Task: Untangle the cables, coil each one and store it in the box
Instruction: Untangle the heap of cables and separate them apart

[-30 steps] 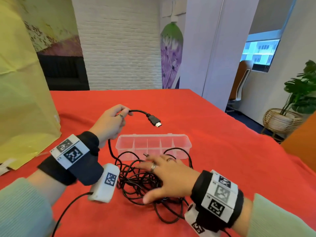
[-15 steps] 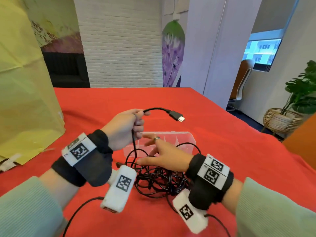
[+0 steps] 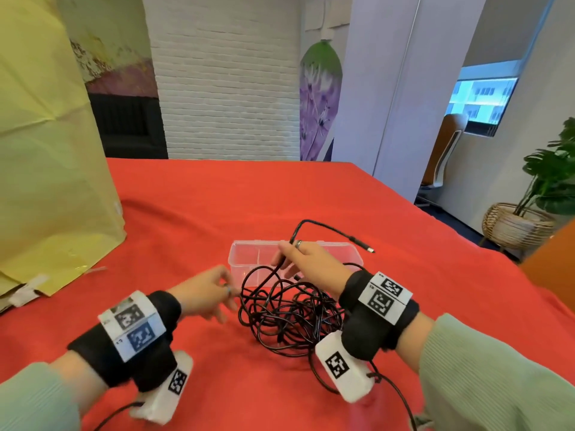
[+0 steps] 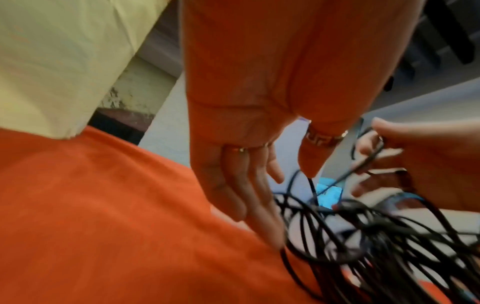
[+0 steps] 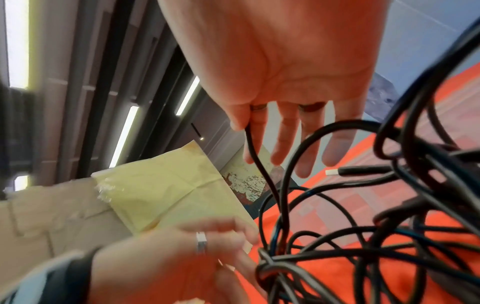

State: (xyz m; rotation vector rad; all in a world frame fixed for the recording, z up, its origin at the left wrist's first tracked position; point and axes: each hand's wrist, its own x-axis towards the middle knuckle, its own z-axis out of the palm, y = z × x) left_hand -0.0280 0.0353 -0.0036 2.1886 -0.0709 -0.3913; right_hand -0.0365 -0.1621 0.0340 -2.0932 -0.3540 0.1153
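A tangle of black cables (image 3: pixel 289 318) lies on the red table just in front of a clear, divided plastic box (image 3: pixel 249 244). My right hand (image 3: pixel 286 259) is raised over the box and pinches one black cable between thumb and forefinger (image 5: pixel 246 127). That cable arcs up and ends in a plug (image 3: pixel 362 244) hanging free to the right. My left hand (image 3: pixel 228 293) reaches in from the left, fingers (image 4: pixel 259 205) straight and spread at the tangle's edge (image 4: pixel 376 236), holding nothing. Another plug (image 5: pixel 358 171) sticks out of the pile.
A tall yellow paper bag (image 3: pixel 46 181) stands at the table's left. The red cloth (image 3: pixel 217 197) stretches bare behind the box. The table's right edge drops to the floor, where a plant in a wicker basket (image 3: pixel 522 225) stands.
The cable end went from my left hand to my right, which rose off the tangle. My left hand dropped to the tangle's left side and opened.
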